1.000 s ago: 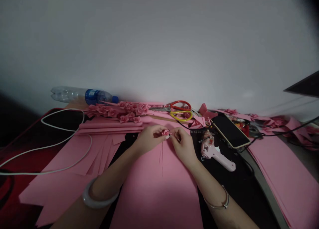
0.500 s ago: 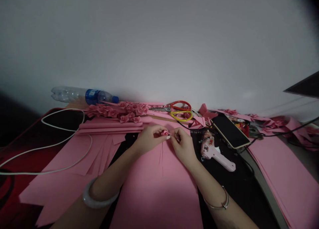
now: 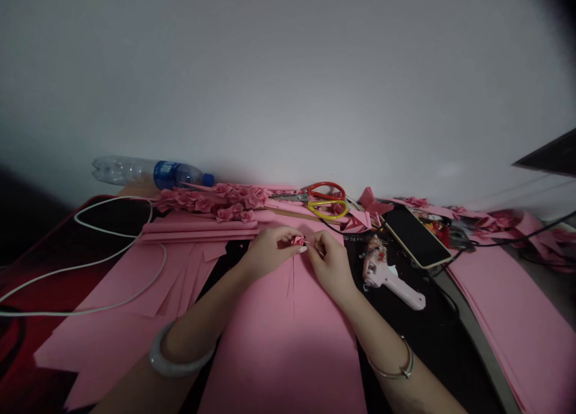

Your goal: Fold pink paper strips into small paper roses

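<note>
- The paper bud [image 3: 297, 240] is a tiny pink curl. It sits between our two hands, right at our fingertips, above the big pink sheet.
- Our left hand [image 3: 270, 253] comes from the left. Its fingertips [image 3: 288, 236] press together and pinch the bud.
- Our right hand [image 3: 330, 266] comes from the right. Its fingertips [image 3: 317, 241] pinch the other side of the bud.
- Our fingers hide part of the bud, so we cannot see all of its folds.
- Our hands look almost the same as in the earlier pictures. The bud is in about the same spot, and we pinch it the same way.
- The pink sheet [image 3: 279, 348] lies flat under our hands. It has thin cut lines near the middle.
- A thick, smooth, pale bangle [image 3: 175, 355] circles our left arm. A thin metal bracelet [image 3: 396, 367] circles our right arm.
- Past our hands, lumpy paper roses [image 3: 216, 201] lie in a row. Just beside them are scissors [image 3: 326, 195] with one red loop and one yellow loop.
- To the right, a pink glue gun [image 3: 387, 276] lies on a black mat [image 3: 432, 318], near a phone [image 3: 416, 237] with a dark, shiny screen.
- To the left, a clear plastic bottle [image 3: 153, 173] with a blue cap lies on its side by the wall.
</note>
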Available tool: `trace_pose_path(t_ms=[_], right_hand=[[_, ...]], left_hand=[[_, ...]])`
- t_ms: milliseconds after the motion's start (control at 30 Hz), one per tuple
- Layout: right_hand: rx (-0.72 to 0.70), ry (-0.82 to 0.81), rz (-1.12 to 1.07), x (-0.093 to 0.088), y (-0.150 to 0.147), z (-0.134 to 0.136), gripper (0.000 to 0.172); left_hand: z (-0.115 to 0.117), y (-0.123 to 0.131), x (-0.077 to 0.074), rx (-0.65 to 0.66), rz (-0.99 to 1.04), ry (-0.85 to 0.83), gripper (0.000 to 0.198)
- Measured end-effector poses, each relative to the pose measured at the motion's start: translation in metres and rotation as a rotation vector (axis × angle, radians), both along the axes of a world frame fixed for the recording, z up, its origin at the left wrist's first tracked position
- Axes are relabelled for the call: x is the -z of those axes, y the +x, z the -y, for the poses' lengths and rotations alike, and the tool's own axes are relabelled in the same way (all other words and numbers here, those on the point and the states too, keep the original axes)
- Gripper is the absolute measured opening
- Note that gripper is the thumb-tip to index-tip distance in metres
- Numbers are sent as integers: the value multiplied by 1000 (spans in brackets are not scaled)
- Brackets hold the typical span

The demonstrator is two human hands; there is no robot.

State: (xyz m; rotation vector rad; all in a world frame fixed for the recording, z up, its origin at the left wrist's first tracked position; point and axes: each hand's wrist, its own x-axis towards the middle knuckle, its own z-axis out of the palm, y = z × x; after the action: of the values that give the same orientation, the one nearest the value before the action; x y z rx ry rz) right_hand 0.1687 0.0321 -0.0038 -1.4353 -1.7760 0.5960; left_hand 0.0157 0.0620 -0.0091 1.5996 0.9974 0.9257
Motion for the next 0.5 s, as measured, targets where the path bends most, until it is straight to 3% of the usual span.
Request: trace_pose_path(t_ms=[500], right_hand=[[-17, -14, -15, 1, 0, 0, 4]], left_hand=[[0, 0, 1, -9, -1, 5, 12]])
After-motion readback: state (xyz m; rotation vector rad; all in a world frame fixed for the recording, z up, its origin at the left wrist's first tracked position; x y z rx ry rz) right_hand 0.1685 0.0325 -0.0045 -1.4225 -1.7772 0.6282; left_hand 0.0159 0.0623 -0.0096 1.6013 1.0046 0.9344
